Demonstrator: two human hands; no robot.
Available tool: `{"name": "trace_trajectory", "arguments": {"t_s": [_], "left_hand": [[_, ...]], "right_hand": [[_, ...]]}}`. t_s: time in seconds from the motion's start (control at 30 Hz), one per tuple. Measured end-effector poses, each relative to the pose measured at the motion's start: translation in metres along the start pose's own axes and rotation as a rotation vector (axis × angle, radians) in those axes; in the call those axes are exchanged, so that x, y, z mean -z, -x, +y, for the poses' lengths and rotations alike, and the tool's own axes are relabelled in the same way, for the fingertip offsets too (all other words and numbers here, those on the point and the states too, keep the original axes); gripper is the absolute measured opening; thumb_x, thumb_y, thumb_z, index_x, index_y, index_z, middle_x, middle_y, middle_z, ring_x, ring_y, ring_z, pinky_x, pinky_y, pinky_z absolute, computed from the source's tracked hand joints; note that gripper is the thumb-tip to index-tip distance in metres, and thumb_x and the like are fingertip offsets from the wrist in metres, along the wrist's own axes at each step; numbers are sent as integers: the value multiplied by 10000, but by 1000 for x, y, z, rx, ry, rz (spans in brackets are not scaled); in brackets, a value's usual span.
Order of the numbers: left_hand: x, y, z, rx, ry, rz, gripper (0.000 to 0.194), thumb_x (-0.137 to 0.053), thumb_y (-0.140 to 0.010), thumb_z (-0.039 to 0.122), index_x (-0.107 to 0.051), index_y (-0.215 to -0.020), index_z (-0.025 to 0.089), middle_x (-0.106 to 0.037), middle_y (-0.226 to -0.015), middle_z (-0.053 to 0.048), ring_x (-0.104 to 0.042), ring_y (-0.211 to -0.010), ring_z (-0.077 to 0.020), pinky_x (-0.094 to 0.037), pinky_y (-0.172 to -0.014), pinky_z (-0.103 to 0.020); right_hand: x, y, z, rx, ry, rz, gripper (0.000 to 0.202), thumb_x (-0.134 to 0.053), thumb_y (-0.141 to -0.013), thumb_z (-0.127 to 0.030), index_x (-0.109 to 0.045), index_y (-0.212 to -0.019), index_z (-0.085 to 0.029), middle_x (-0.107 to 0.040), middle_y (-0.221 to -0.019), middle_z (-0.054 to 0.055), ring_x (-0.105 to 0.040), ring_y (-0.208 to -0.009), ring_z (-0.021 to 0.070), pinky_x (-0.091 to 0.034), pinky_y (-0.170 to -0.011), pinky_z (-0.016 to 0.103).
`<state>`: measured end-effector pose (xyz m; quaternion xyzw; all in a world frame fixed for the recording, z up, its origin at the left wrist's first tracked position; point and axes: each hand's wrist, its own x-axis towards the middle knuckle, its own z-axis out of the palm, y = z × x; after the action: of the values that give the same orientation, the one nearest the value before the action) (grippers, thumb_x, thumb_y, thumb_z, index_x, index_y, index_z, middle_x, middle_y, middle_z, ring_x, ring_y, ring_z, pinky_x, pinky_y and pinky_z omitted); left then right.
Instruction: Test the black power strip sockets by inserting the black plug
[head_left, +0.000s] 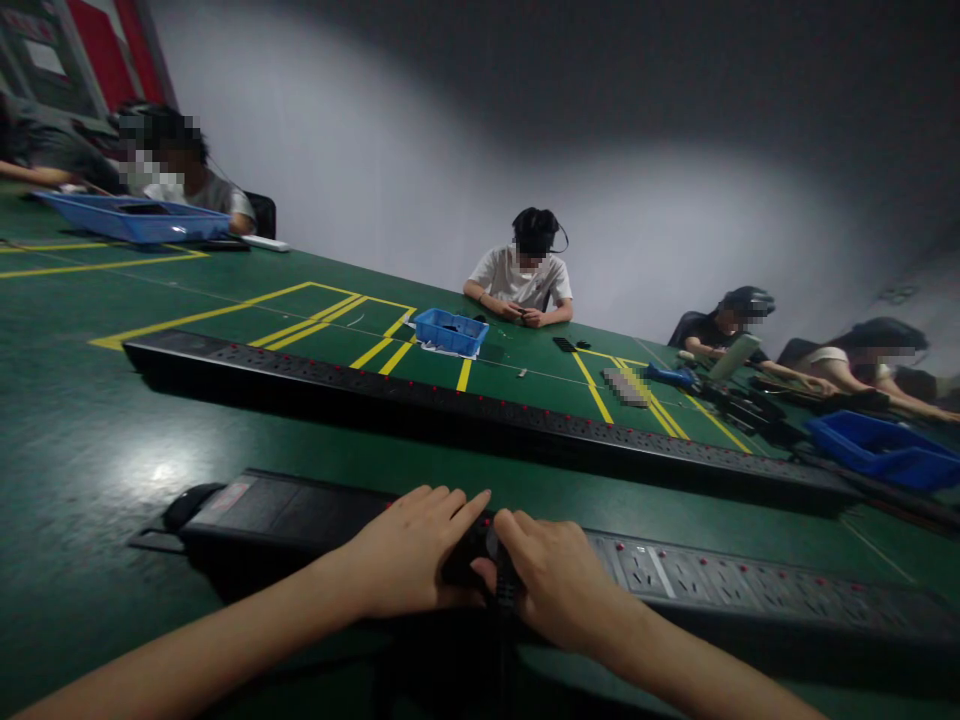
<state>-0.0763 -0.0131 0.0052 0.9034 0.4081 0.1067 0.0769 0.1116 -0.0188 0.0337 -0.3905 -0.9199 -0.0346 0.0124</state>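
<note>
A long black power strip [675,575] with rows of sockets and small red parts lies across the table in front of me. My left hand [420,545] grips this strip near its middle, fingers over the top and thumb at the near side. Close beside it, my right hand [551,580] is closed on a small black ribbed piece [506,590] that looks like a plug, held against the strip. The fingers hide most of that piece. A label [229,497] and a dark rounded end piece [196,505] show at the strip's left end.
Parallel beyond lies a second long black power strip [450,405]. Farther off on the green table [300,265] are a small blue bin [450,332], a blue tray [142,220] at left and a blue bin [885,450] at right. Several people sit around the table.
</note>
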Motion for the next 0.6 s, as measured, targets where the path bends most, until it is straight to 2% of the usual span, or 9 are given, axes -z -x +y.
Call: {"name": "trace_trajectory", "arguments": {"t_s": [0.13, 0.37, 0.6], "left_hand": [[0, -1, 2, 35, 12, -16, 729, -542, -732, 478, -268, -1336, 177, -529, -1114, -98, -491, -1003, -280, -354, -870, -405], [-3, -2, 0, 55, 46, -47, 764, -565, -715, 412, -214, -1362, 207, -522, -1145, -91, -482, -1023, -283, -346, -882, -414], [-4, -3, 0, 74, 83, -73, 734, -547, -720, 349, -215, -1364, 230, -521, -1146, -81, -482, -1013, -273, -343, -889, -429]], "right_hand": [[4, -5, 12, 69, -128, -16, 301, -461, -831, -483, -445, -929, -199, -618, -830, 28, -582, -704, 173, -321, -550, 239], [-9, -6, 16, 98, -169, 56, 291, -416, -841, -462, -450, -915, -182, -620, -830, 49, -579, -687, 173, -331, -537, 245], [-13, -7, 20, 122, -175, 63, 342, -357, -855, -507, -448, -900, -180, -620, -801, 45, -583, -660, 175, -321, -490, 256]]}}
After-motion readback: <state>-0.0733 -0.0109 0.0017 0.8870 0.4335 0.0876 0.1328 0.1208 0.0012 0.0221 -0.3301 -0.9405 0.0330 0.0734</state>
